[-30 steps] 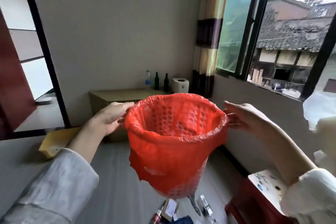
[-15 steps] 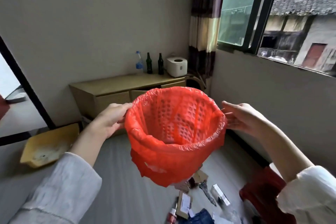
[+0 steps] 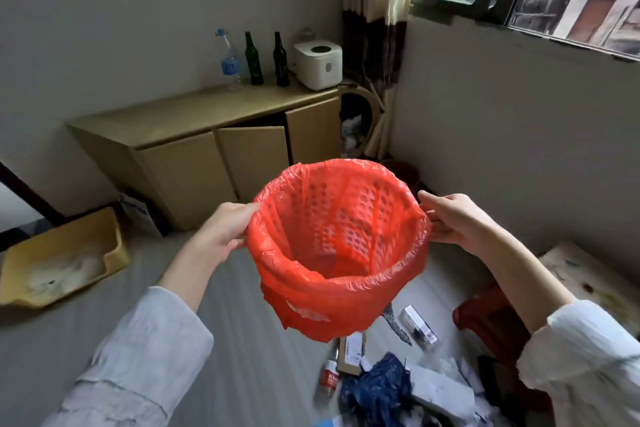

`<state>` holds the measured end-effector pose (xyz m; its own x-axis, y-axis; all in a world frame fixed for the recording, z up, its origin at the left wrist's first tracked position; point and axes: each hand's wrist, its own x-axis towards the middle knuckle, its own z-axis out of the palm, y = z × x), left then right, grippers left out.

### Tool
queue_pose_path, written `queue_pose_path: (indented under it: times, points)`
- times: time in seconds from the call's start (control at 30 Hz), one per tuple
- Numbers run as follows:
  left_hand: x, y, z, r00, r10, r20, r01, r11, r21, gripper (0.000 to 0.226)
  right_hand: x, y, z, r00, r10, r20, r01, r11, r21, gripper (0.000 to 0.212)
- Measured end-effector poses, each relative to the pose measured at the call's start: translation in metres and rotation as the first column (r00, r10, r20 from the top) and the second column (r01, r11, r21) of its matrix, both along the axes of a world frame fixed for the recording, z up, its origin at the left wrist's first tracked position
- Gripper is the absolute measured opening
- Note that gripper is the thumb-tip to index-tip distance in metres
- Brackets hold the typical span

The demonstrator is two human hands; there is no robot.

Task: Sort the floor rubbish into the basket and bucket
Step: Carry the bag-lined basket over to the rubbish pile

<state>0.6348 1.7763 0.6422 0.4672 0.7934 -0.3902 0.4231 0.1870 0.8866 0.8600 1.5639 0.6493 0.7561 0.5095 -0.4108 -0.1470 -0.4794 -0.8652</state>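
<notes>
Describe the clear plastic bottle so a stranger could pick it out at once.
Find the low tan cabinet against the back wall. Three bottles stand on its top beside a white box appliance. The clear plastic bottle is leftmost: see-through, blue label, unlike the two dark green glass bottles.

Red-lined perforated basket (image 3: 341, 246) held mid-air at centre; left hand (image 3: 221, 236) grips rim at 9 o'clock, right hand (image 3: 457, 222) at 3. Floor rubbish (image 3: 391, 371) at 5 o'clock; yellow tray (image 3: 62, 260) at 9; cabinet (image 3: 207, 135) at 11.

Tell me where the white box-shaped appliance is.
In the head view, the white appliance stands at the right end of the wooden cabinet, beside two dark bottles.
</notes>
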Motion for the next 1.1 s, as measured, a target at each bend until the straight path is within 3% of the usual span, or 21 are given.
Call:
queue_pose_path:
  times: [0.13,0.3,0.47,0.6,0.73,0.93,1.1]
  points:
    - [0.017,0.033,-0.052,0.997,-0.022,-0.068,0.022,1.0,0.004,0.028,0.002,0.032,-0.058,0.999,-0.051,-0.016,0.05,0.996,-0.072,0.034]
    - [0.022,0.08,-0.159,0.984,-0.049,-0.17,0.048,0.999,-0.009,0.027,-0.006,0.076,-0.167,0.991,-0.063,-0.116,0.044,0.986,-0.158,0.04]
    - [0.017,0.128,-0.32,0.959,-0.014,-0.282,0.017,1.0,0.007,0.022,-0.015,0.127,-0.319,0.986,-0.087,-0.139,0.056,0.974,-0.218,0.056]
    - [0.009,0.154,-0.463,0.921,0.016,-0.389,-0.017,1.0,0.003,0.049,-0.026,0.152,-0.454,0.989,-0.076,-0.128,0.042,0.968,-0.249,0.045]
    - [-0.002,0.152,-0.573,0.933,0.029,-0.358,-0.055,0.997,-0.061,0.024,-0.037,0.17,-0.572,0.996,-0.091,-0.02,0.082,0.956,-0.283,0.04]
    - [0.0,0.148,-0.689,0.948,0.035,-0.316,-0.061,0.995,-0.075,0.025,-0.031,0.189,-0.696,0.996,-0.085,0.042,0.094,0.937,-0.337,0.04]
    - [0.005,0.147,-0.73,0.929,0.007,-0.371,-0.051,0.993,-0.109,0.034,-0.023,0.19,-0.735,0.998,-0.027,0.055,0.045,0.927,-0.372,0.041]
